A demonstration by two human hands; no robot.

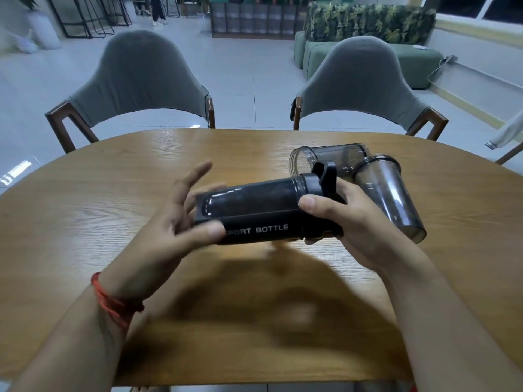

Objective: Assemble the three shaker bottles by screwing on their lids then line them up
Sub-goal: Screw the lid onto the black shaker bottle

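A dark smoky shaker bottle [254, 210] marked "SPORT BOTTLE" lies sideways in the air above the wooden table [113, 193]. A black lid [318, 181] sits on its right end. My right hand [348, 222] grips the lid end. At the bottle's base, my left hand [175, 222] has its thumb on the bottle and its fingers spread. Behind my right hand, two lidless smoky bottles lie on the table: one [331, 158] on its side with its mouth facing left, the other [393, 199] with its mouth pointing away from me. No other lids are visible.
Two grey chairs [141, 80] [359, 83] stand at the table's far side. A green sofa [368, 32] and shelving sit farther back. A red string bracelet is on my left wrist.
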